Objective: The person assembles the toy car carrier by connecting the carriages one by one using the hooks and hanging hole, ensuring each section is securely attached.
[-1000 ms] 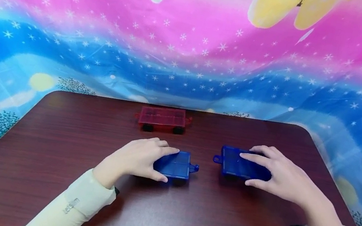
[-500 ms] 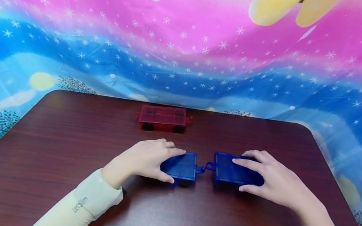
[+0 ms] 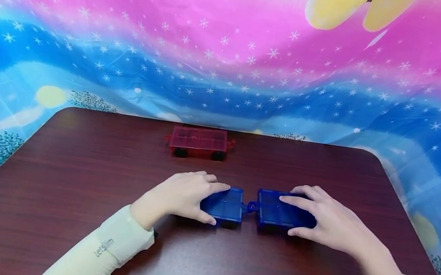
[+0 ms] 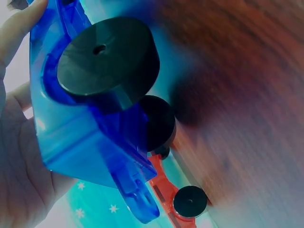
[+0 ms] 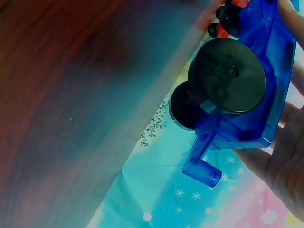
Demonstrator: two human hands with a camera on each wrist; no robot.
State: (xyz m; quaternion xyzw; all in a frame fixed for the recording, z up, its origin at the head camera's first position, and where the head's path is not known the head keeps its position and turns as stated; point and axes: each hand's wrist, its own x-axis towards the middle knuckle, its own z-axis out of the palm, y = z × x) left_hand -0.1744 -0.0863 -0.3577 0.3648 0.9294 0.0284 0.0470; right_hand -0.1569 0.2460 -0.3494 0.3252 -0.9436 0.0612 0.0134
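On the dark wood-grain surface (image 3: 61, 188), the left hand (image 3: 179, 194) grips one translucent blue plastic cart (image 3: 226, 205), the right hand (image 3: 321, 219) another (image 3: 278, 210); fingers curl over both, couplers meeting between them. A flat red cart (image 3: 198, 141) with black wheels sits behind.

Red translucent toy wagon (image 3: 199, 141): rectangular, black wheels, standing upright near the far edge of the desk (image 3: 61, 188). Desk: dark reddish-brown wood grain, rounded corners. Backdrop cloth (image 3: 235, 51): pink above, blue below, with white stars, yellow blobs and small dark trees.
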